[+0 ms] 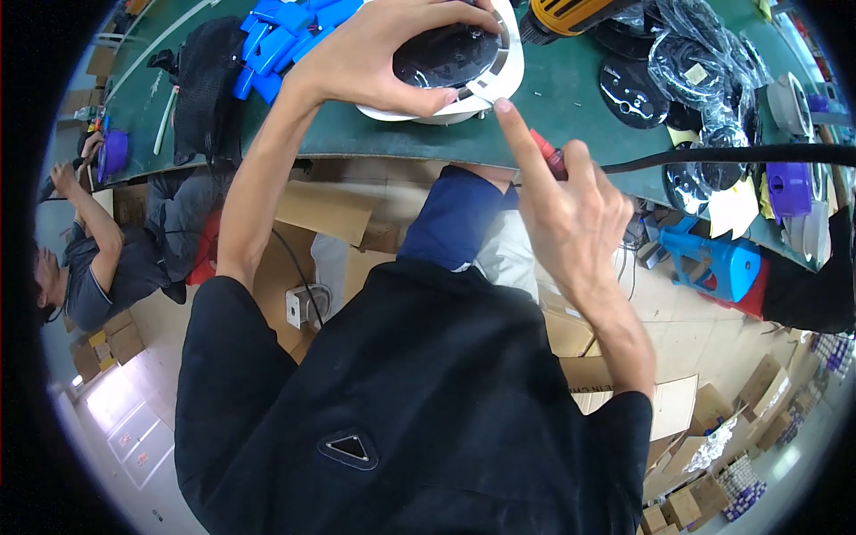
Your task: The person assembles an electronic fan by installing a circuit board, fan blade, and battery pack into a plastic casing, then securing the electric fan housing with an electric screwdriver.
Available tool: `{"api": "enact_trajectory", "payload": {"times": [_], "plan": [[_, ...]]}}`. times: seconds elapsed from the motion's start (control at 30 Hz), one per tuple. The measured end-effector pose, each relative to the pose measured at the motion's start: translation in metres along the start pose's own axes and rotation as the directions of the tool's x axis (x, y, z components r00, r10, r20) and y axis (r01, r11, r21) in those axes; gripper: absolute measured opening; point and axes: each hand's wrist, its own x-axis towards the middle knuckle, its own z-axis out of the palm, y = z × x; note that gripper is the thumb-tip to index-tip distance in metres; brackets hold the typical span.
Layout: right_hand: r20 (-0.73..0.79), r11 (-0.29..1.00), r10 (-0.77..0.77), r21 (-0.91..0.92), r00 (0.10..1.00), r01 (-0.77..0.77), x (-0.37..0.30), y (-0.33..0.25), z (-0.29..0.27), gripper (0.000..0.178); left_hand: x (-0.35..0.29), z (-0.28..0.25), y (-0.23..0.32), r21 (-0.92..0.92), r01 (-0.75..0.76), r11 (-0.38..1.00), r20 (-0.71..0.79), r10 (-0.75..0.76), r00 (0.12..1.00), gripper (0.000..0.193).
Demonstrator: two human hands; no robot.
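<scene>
My left hand (370, 53) spans a glossy black oval disc (450, 61), thumb on its near edge and fingers over its far edge. The disc sits inside a white plastic housing (514, 76) at the table's front edge. My right hand (575, 209) has its index finger stretched out to a small white tab (487, 91) at the housing's near right side. Its other fingers are curled round a red-handled tool (549, 153), mostly hidden by the hand. A thick black cable (713, 156) runs from the right toward this hand.
A yellow and black power drill (566, 16) lies beyond the housing. Blue blocks (276, 40) are piled left, near a black mesh bag (205, 89). Glossy black discs (633, 92), some plastic-wrapped, lie right. A blue stool (713, 259) and cardboard boxes (325, 209) stand below. A co-worker (98, 232) sits left.
</scene>
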Motion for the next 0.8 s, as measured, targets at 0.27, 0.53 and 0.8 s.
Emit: {"api": "enact_trajectory", "payload": {"times": [0.27,0.53,0.8], "plan": [[0.135,0.968,0.116,0.207,0.984,-0.143,0.020,0.008,-0.027,0.051,0.007,-0.011,0.040,0.243,0.527,0.814,0.255,-0.578,0.775,0.067],[0.194,0.927,0.108,0.336,0.975,-0.170,0.021,0.031,-0.032,0.040,0.012,0.000,0.046,0.314,0.583,0.749,0.108,-0.639,0.762,0.058],[0.178,0.917,0.034,0.386,0.983,-0.102,0.026,0.028,-0.028,0.035,0.053,-0.024,0.068,0.280,0.808,0.519,0.156,-0.855,0.495,0.034]]}}
